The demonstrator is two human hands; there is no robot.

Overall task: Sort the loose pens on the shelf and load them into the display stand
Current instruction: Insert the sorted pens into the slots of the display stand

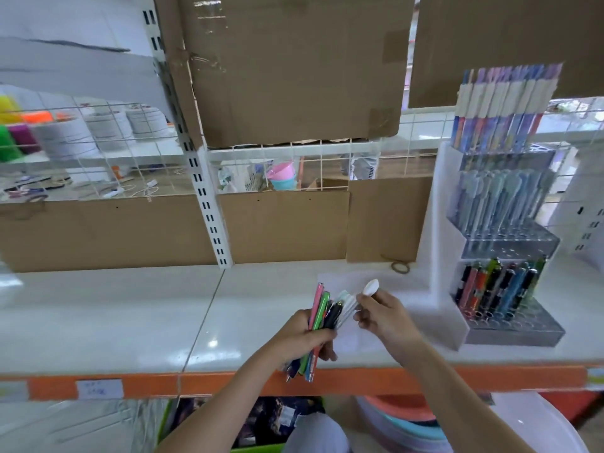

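The display stand (500, 282) is sitting on the shelf (130, 322), far right. The left hand (302, 338) is holding pens (322, 322) left of it, just beside the right hand (382, 313).

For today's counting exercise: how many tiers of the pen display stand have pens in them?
3. The top tier holds tall purple-blue pens, the middle tier pale blue ones, and the bottom tier mixed dark and coloured pens. Further tiers may be hidden.
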